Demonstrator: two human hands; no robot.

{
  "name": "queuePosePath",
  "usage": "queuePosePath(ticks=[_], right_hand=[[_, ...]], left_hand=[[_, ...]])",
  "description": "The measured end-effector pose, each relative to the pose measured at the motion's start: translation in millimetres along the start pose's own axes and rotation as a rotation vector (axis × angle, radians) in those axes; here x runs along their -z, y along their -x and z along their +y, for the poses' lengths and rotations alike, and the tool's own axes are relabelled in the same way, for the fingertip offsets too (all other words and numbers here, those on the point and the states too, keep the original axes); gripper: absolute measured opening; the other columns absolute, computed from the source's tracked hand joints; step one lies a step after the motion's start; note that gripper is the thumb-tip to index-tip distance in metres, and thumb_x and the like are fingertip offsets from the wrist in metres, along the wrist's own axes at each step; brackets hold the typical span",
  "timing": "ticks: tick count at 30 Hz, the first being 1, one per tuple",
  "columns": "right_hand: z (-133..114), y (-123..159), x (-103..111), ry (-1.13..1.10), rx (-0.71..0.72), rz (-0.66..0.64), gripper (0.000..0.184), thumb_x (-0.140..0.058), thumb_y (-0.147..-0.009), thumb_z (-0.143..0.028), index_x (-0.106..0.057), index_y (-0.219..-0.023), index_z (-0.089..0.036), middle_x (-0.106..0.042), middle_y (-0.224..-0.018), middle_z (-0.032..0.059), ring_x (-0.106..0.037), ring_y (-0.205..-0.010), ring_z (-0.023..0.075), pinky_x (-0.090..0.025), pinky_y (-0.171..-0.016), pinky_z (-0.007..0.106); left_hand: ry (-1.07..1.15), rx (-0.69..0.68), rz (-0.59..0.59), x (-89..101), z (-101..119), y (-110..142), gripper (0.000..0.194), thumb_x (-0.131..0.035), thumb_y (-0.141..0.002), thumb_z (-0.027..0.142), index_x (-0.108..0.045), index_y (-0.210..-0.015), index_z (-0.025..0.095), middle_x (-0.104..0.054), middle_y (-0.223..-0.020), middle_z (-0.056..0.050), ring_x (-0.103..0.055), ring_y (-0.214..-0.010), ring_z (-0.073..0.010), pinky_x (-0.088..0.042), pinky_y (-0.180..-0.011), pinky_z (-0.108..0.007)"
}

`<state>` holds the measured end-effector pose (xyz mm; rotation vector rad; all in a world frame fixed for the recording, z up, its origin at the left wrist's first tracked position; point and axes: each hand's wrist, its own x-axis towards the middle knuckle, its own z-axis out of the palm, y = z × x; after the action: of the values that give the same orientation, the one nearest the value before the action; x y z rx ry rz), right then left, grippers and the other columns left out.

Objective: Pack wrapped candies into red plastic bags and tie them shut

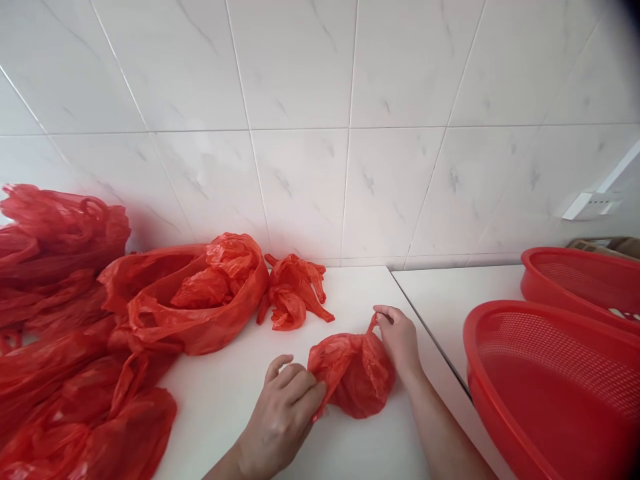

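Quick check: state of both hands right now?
Left hand: closed, gripping the side of the red plastic bag.
Right hand: closed, pinching the bag's handle.

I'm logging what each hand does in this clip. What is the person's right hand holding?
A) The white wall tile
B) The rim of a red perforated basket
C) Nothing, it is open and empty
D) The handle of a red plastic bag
D. The right hand pinches the narrow handle rising from the red plastic bag on the white counter.
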<state>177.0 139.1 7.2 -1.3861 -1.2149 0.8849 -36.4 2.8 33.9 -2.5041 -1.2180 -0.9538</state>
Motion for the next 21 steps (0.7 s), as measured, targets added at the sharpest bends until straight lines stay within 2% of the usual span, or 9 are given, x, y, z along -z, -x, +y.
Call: queuePosePath(ticks=[5,6,8,10,11,13,16,19,21], right_hand=[[10.5,-2.2,-1.3,0.044,0.023,-0.011,0.019,-0.054,-0.072,-0.03,-0.068,-0.082,-0.021,-0.068,-0.094,0.0057,-0.06,-0.095,0.0237,-0.043,-0.091,0.039],[11.9,-2.7,-1.0,0.037,0.025,-0.019,0.02,-0.056,-0.071,-0.031,-0.068,-0.083,-0.021,-0.068,-0.094,0.0056,-0.06,-0.094,0.0236,-0.043,-0.091,0.039],[14.9,-3.9,1.8,0.003,0.015,-0.032,0.026,-0.059,-0.072,-0.038,-0.068,-0.089,-0.02,-0.068,-0.096,0.0057,-0.061,-0.093,0.0233,-0.047,-0.087,0.037],[19.0,-5.1,6.6,-0.051,-0.011,-0.027,0.038,-0.056,-0.076,-0.048,-0.065,-0.1,-0.02,-0.067,-0.099,0.0063,-0.063,-0.089,0.0222,-0.051,-0.078,0.035],[21.4,-5.5,9.1,-0.078,-0.024,-0.019,0.044,-0.053,-0.078,-0.052,-0.063,-0.105,-0.02,-0.066,-0.1,0.0067,-0.064,-0.087,0.0215,-0.053,-0.075,0.033],[25.6,-6.2,12.7,-0.115,-0.046,-0.003,0.049,-0.049,-0.08,-0.058,-0.062,-0.106,-0.018,-0.066,-0.098,0.0075,-0.064,-0.083,0.0207,-0.054,-0.071,0.032],[28.9,-6.6,14.4,-0.126,-0.064,-0.028,0.049,-0.052,-0.078,-0.058,-0.064,-0.098,-0.016,-0.067,-0.092,0.0086,-0.064,-0.08,0.0218,-0.053,-0.073,0.034],[35.2,-9.3,16.3,-0.042,-0.089,-0.065,0.044,-0.056,-0.075,-0.055,-0.066,-0.095,-0.018,-0.069,-0.087,0.0085,-0.066,-0.078,0.0239,-0.052,-0.073,0.037],[48.8,-16.6,18.6,0.053,-0.105,-0.073,0.041,-0.057,-0.071,-0.055,-0.067,-0.09,-0.019,-0.071,-0.079,0.0089,-0.067,-0.072,0.0265,-0.053,-0.066,0.038]], left_hand=[[0.11,-0.019,-0.109,7.1,8.8,12.8,0.023,-0.04,-0.089,0.01,-0.053,-0.072,0.018,-0.055,-0.066,-0.002,-0.047,-0.064,-0.0156,-0.041,-0.062,-0.029],[0.155,-0.001,-0.116,7.9,9.4,13.4,0.027,-0.037,-0.093,0.017,-0.053,-0.071,0.018,-0.054,-0.066,-0.003,-0.046,-0.063,-0.016,-0.041,-0.061,-0.029],[0.311,0.037,-0.133,9.4,9.6,12.4,0.041,-0.032,-0.094,0.045,-0.058,-0.077,0.019,-0.055,-0.071,-0.006,-0.048,-0.066,-0.0178,-0.044,-0.064,-0.032],[0.492,0.106,-0.125,9.8,8.6,7.5,0.064,-0.029,-0.082,0.071,-0.061,-0.1,0.019,-0.058,-0.088,-0.011,-0.053,-0.08,-0.0227,-0.047,-0.074,-0.036],[0.558,0.163,-0.1,9.2,8.2,3.4,0.071,-0.031,-0.077,0.076,-0.057,-0.114,0.02,-0.057,-0.1,-0.013,-0.054,-0.091,-0.0256,-0.047,-0.081,-0.039],[0.605,0.319,-0.039,5.2,8.5,-7.4,0.07,-0.041,-0.079,0.071,-0.046,-0.131,0.024,-0.049,-0.123,-0.015,-0.049,-0.112,-0.0295,-0.042,-0.094,-0.042],[0.532,0.508,-0.035,-7.8,13.8,-26.0,0.073,-0.062,-0.074,0.058,-0.04,-0.137,0.029,-0.035,-0.142,-0.015,-0.035,-0.129,-0.0346,-0.033,-0.104,-0.049],[0.437,0.433,-0.194,-27.6,20.3,-36.4,0.106,-0.081,-0.051,0.055,-0.033,-0.142,0.03,-0.02,-0.152,-0.019,-0.019,-0.135,-0.0495,-0.026,-0.102,-0.063],[0.37,0.341,-0.259,-41.7,20.9,-35.4,0.106,-0.083,-0.051,0.048,-0.033,-0.142,0.031,-0.02,-0.152,-0.021,-0.026,-0.129,-0.0546,-0.03,-0.096,-0.066]])
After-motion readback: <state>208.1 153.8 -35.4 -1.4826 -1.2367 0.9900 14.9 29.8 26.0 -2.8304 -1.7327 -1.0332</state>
